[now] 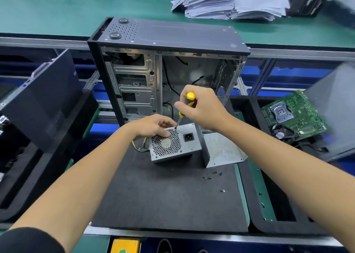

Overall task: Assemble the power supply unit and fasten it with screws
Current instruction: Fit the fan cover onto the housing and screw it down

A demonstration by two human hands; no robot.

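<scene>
A green conveyor bench is seen across the back, with stacks of paper laid on it. An open computer case is stood upright at the far edge of a black mat, its bare metal interior turned toward the viewer. A dark side panel is leaned at the left, and a green motherboard is set at the right, well apart from the case.

The power supply unit is placed on the mat just in front of the case, fan grille and power socket facing up, with a grey metal cover plate touching its right side and coloured wires trailing from its left.

The unit's top left edge is held by the left hand, fingers curled over the grille. A yellow-and-black screwdriver is gripped in the right hand, fingers wrapped round the handle, and its tip is set on the unit's upper edge beside the grille.

Small black screws are scattered on the mat near the cover plate.
</scene>
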